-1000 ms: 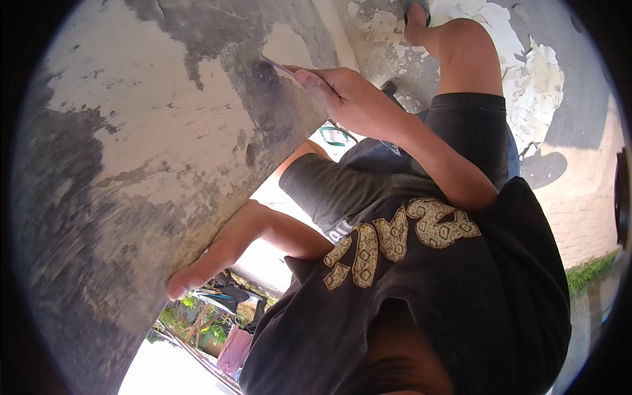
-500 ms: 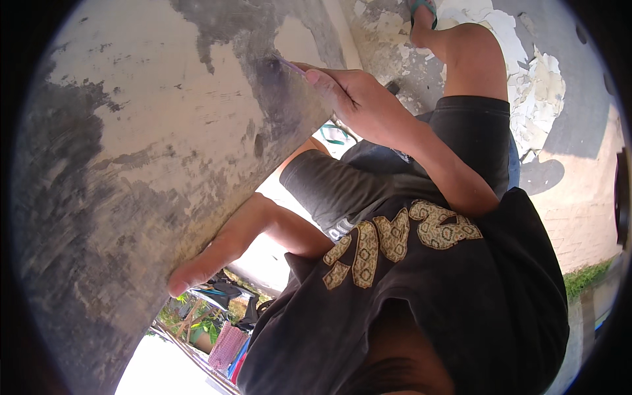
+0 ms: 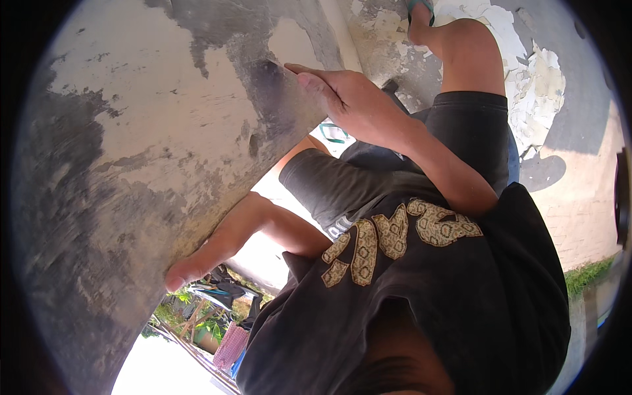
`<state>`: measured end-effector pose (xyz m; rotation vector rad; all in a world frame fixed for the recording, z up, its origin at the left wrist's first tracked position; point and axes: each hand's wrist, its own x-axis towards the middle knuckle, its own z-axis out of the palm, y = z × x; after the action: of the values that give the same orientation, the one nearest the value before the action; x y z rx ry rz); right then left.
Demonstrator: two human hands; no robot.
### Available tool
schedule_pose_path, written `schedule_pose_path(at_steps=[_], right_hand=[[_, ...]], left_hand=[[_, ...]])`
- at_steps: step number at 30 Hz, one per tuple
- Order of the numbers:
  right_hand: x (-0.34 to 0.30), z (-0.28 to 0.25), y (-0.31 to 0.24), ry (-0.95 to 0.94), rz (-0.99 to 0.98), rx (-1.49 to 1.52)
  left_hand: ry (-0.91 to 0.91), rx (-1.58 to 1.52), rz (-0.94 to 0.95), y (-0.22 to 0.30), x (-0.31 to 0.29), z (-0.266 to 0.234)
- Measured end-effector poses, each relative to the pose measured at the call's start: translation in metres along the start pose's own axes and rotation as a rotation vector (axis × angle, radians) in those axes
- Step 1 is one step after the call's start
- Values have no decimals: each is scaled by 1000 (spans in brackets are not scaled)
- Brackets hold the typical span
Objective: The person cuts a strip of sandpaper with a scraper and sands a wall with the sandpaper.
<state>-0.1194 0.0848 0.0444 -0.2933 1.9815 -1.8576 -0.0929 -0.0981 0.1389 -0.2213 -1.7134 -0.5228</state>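
Patchy wall (image 3: 164, 118) fills left of frame. Right hand (image 3: 359, 102) upper centre, beside dark patch (image 3: 266, 71); cannot tell grip. Left hand (image 3: 207, 259) along wall edge, lower left; fingers hidden, grip unclear. Light, even strokes seem best.

Cutting off the far foot (image 3: 420, 16), partly hiding the left hand (image 3: 189, 268), obscuring the right hand's (image 3: 349, 99) thin tool.

Floor (image 3: 575, 79): grey, upper right of frame | on it: broad, ragged spread of white flakes (image 3: 536, 89), upper right; sandalled foot (image 3: 419, 25), top edge
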Motion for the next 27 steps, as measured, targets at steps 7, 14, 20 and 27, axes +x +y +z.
schedule_pose_path(at_steps=[7, 14, 20, 27], right_hand=[[1, -6, -4, 13, -1, 73], [1, -5, -1, 31, 14, 40], [-2, -10, -6, -74, 141, 37], [3, -6, -4, -9, 28, 22]], left_hand=[[4, 13, -31, 1, -6, 0], [6, 16, -46, 0, -5, -1], [10, 26, -52, 0, -6, -2], [11, 29, -69, 1, -4, -1]])
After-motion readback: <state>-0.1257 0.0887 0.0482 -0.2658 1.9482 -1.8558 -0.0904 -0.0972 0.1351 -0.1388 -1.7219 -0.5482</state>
